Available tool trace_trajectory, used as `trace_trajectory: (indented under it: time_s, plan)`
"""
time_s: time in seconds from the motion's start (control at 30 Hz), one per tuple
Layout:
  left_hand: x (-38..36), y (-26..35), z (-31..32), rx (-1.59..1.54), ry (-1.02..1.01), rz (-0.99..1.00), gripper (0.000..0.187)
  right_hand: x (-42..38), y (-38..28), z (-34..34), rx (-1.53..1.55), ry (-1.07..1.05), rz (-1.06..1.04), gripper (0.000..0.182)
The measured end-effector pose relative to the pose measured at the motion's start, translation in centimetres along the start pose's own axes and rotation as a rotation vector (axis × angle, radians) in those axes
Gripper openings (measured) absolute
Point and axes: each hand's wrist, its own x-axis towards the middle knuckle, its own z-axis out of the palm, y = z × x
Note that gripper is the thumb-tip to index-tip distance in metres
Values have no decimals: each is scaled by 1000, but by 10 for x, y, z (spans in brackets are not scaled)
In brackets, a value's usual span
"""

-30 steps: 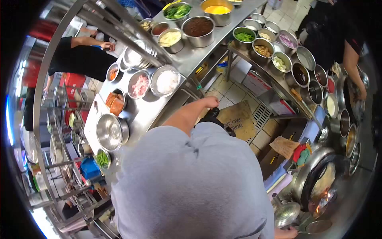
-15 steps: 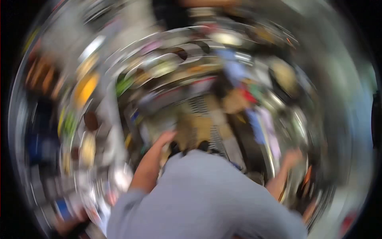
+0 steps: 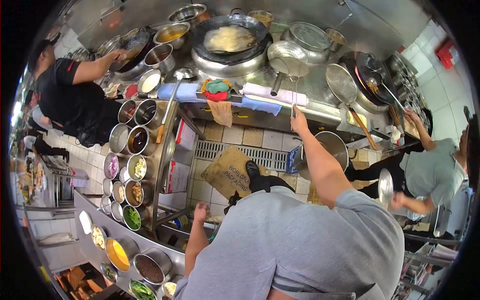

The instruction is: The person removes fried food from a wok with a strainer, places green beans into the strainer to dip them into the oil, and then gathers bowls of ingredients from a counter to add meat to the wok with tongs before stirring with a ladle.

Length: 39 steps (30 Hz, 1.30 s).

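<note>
My right hand (image 3: pixel 298 120) is stretched forward to the front edge of the stove counter (image 3: pixel 320 107), just below a white towel (image 3: pixel 265 92). Its fingers are at a thin metal rod hanging there; whether they grip it is unclear. A perforated skimmer (image 3: pixel 287 52) lies above it, beside a big wok (image 3: pixel 227 37) of pale yellow food. My left hand (image 3: pixel 201 212) hangs low by my side with the fingers curled and nothing in it, near the ingredient shelf (image 3: pixel 162 150). My grey shirt fills the bottom of the view.
Steel bowls of ingredients (image 3: pixel 132 165) line the shelf at left, and more (image 3: pixel 120 252) stand on the counter at lower left. A large pot (image 3: pixel 327 147) and cardboard (image 3: pixel 230 172) sit on the tiled floor. A person in black (image 3: pixel 65 95) works left, a person in grey (image 3: pixel 430 170) right.
The view has swung from the ingredient counter round to the stove. My right arm has come up and forward to the counter edge, and my left arm has dropped to my side.
</note>
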Motion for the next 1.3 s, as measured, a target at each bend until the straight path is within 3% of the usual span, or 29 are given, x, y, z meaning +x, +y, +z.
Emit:
trace_trajectory:
  time_s: [0.07, 0.13, 0.17, 0.23, 0.27, 0.33, 0.4, 0.47, 0.6, 0.7, 0.73, 0.77, 0.83, 0.9, 0.97, 1.0, 1.1, 1.13, 1.17, 1.2, 1.23, 1.3]
  plan:
    - [22, -1, -7, -116, 30, 95, 14, 7, 18, 17, 139, -73, 63, 51]
    - [48, -5, -14, -207, -182, 275, 15, 8, 10, 17, 278, -162, 167, 47]
    - [36, 10, -12, -213, -172, 277, 15, 9, 7, 18, 343, -201, 224, 45]
    - [7, 44, 1, -139, -52, 58, 24, 8, 3, 17, 1076, -223, 405, 40]
    - [-1, 55, 6, -142, -44, 57, 24, 2, -1, 13, 1054, -141, 539, 37]
    - [-12, 66, 14, -213, -46, -139, 34, -18, 4, 8, 975, -123, 646, 30]
    - [-10, 58, 18, -179, -11, -154, 37, -43, 58, 26, 942, -314, 779, 19]
    - [-6, 46, 18, -104, 28, -172, 44, -85, 86, 34, 717, -480, 944, 13]
    - [17, 30, 13, -165, 148, -190, 45, -132, 131, 47, 48, -1041, 758, 17]
    - [37, 56, 14, -202, 217, -202, 41, -117, 118, 62, -201, -1242, 512, 19]
    - [44, 71, 15, -144, 223, -174, 39, -115, 115, 67, -129, -1205, 345, 18]
    - [57, 86, 18, -88, 231, -136, 36, -111, 108, 71, -128, -1207, 340, 18]
    - [93, 113, 23, 136, 232, 23, 28, -97, 84, 90, 390, -967, 583, 19]
    - [117, 171, 31, 147, 79, -36, 23, -93, 63, 96, 418, -956, 570, 20]
    - [173, 207, 41, 624, 42, 229, 21, -87, 40, 92, 469, -917, 553, 23]
    - [205, 224, 49, 635, 28, 251, 21, -92, 30, 82, 510, -915, 553, 23]
    - [289, 278, 85, 425, 30, 295, 22, -135, 44, 73, 311, -717, 319, 31]
    - [289, 309, 99, 249, 37, 279, 20, -144, -2, 29, 189, -702, 323, 39]
    - [278, 341, 116, 38, 38, 264, 19, -171, 35, 30, -57, -719, 209, 46]
    - [263, 372, 127, -126, 25, 247, 18, -206, 82, 35, -16, -742, 339, 49]
    - [255, 391, 137, -223, 12, 228, 17, -229, 93, 12, -58, -718, 148, 43]
    - [311, 376, 160, 18, -97, 172, 39, -279, 102, -15, 56, -713, 756, 33]
